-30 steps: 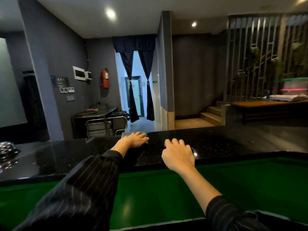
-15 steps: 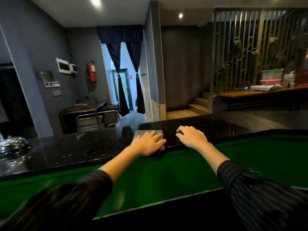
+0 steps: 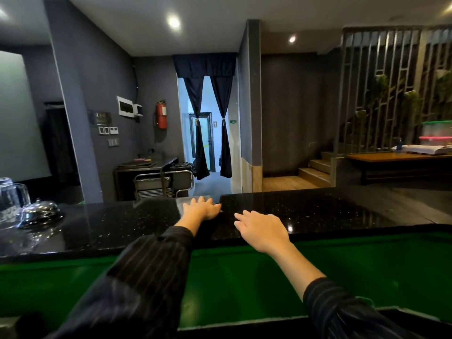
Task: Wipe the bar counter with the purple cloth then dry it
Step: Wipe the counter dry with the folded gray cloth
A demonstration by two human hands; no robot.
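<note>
The black speckled bar counter (image 3: 318, 211) runs across the view in front of me. My left hand (image 3: 201, 208) lies flat, palm down, on a folded cloth (image 3: 181, 202) at the counter's far edge; the cloth looks grey in this light and is mostly hidden under the hand. My right hand (image 3: 263, 231) rests flat on the bare counter just right of it and nearer to me, fingers spread, holding nothing. Both arms wear dark striped sleeves.
A silver call bell (image 3: 40, 212) and an upturned glass (image 3: 9, 195) stand on the counter's far left. A green lower surface (image 3: 244, 277) lies between me and the counter. Beyond the counter stands a metal trolley (image 3: 162, 184).
My left hand has slid the cloth from the counter's near edge out to its far edge. My right hand has shifted closer to me, and the view has swung a little to the left.
</note>
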